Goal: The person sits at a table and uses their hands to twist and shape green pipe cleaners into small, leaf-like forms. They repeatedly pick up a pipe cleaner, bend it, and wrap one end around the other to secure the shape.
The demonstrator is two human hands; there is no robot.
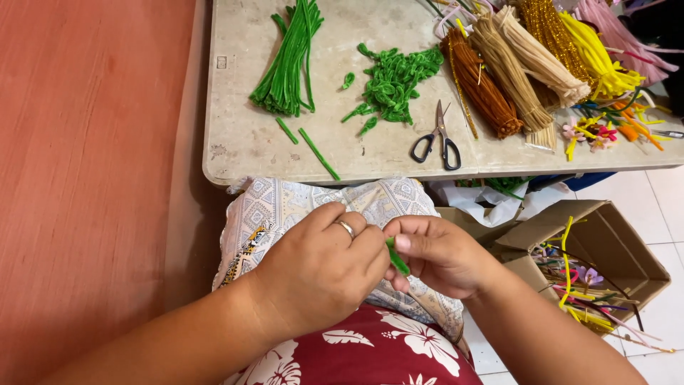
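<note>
Bending a short green pipe cleaner over my lap: left hand and right hand both pinched shut on it. I judge shaping under way; next, finer fingertip twisting. Finished green pieces and scissors lie on the counter.

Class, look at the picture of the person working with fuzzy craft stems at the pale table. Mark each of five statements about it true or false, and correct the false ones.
1. Both hands, left hand and right hand, pinch a short green fuzzy craft stem. True.
2. The black-handled scissors lie on the floor. False: they lie on the pale stone-look table.
3. A ring sits on a finger of the left hand. True.
4. The open cardboard box stands on the table. False: it is on the tiled floor beside the person.
5. The pile of bent green stem pieces is on the table. True.
</note>
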